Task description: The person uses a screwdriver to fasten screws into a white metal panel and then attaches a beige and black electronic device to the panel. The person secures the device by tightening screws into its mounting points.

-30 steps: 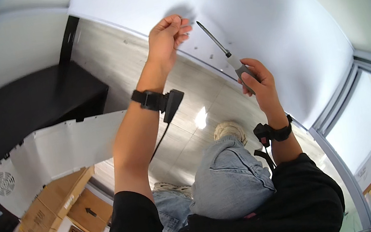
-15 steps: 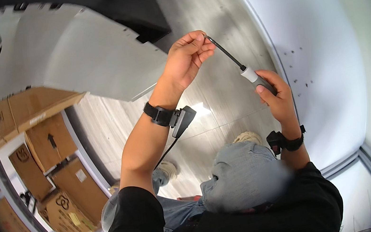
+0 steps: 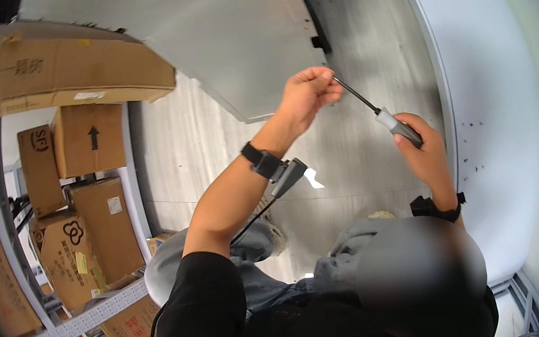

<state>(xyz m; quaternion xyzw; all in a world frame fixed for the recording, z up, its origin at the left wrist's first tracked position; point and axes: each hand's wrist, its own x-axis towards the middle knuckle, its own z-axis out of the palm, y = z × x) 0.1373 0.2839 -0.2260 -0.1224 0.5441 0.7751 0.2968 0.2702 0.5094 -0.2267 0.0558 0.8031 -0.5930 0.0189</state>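
- My right hand (image 3: pixel 426 153) grips the grey handle of the screwdriver (image 3: pixel 383 115).
- My left hand (image 3: pixel 307 93) pinches closed on its dark shaft tip.

I see my left hand (image 3: pixel 306 95) raised in front of me, its fingers pinched together at the tips, the forearm bare up to a black sleeve. A black strap sits on the left wrist. My right hand (image 3: pixel 423 149) is lower and to the right, fingers curled closed in a grip, palm turned toward me. A black strap is also on the right wrist.
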